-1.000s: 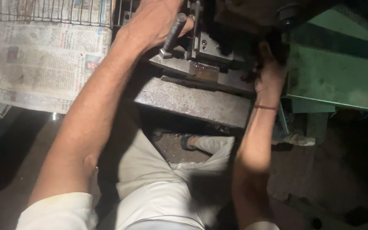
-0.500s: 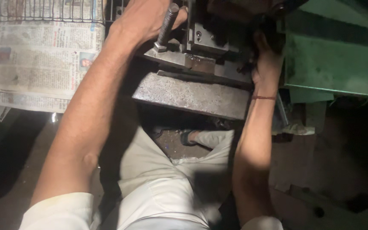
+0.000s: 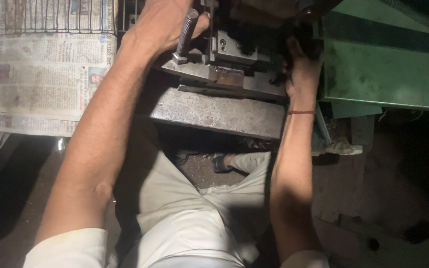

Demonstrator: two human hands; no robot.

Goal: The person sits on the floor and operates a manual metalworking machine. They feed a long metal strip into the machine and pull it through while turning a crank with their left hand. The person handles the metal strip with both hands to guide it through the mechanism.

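Left hand, fingers wrapped round threaded bolt on steel die block; rigid, likely heavy, grippable by shank. Right hand beside block, fingers hidden, state unclear.

A dim metal workshop: green press machine, steel die block, grimy floor

Left fingers crowded: upright bolt touching on their right, metal block just beyond. Right fingers wedged between that block and green machine housing. Open room only below steel plate.
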